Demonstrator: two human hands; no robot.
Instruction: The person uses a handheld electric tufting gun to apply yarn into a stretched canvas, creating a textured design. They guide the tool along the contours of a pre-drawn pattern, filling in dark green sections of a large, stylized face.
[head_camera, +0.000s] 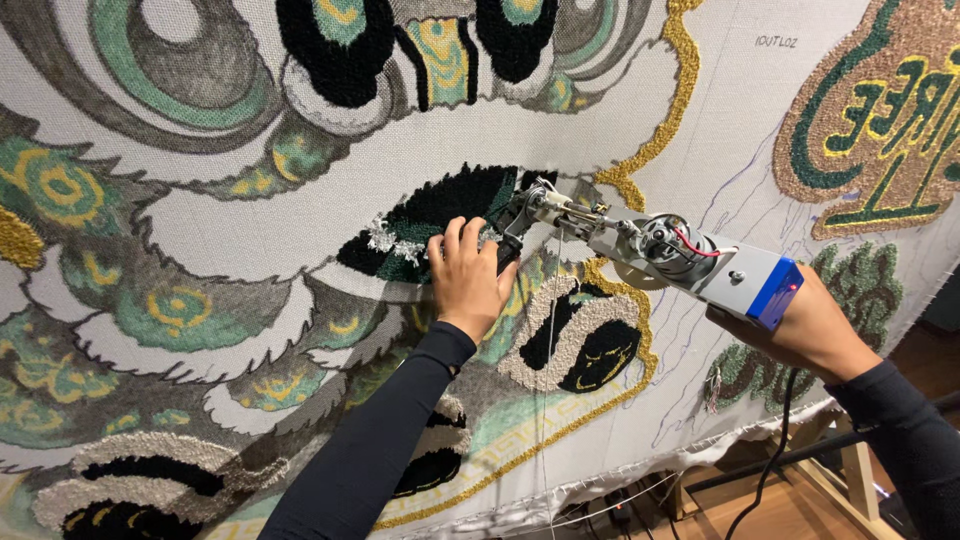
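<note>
One tufting gun (660, 250), grey-bodied with a blue rear block, exposed wheel and red wiring; we hold it tilted, its needle end pressed to the cloth just right of our left hand (468, 275) and its rear end in our right hand (805, 330).

One right hand, wrapped from below around the gun's rear grip, fingers closed on it; the wrist is bent upward and the black sleeve runs off to the lower right.

One left hand, gripping the gun's dark front handle (508, 245) beside the needle end, fingers curled up over it, knuckles toward us; the black-sleeved forearm rises from the bottom edge.

One black tufted patch (455, 205), directly above and under our left fingertips, with a few white tufts (390, 240) at its left.

One stretched backing cloth (730, 110), covering nearly the whole view behind both hands, carrying green, grey, gold and black pile shapes.

One gold tufted outline (680, 70), climbing above the gun.

One thin yarn strand (553, 330), hanging down from the gun's front, between our two hands.

One black power cord (775, 440), dropping below our right hand.

One wooden frame post (855, 470), below the right forearm.
</note>
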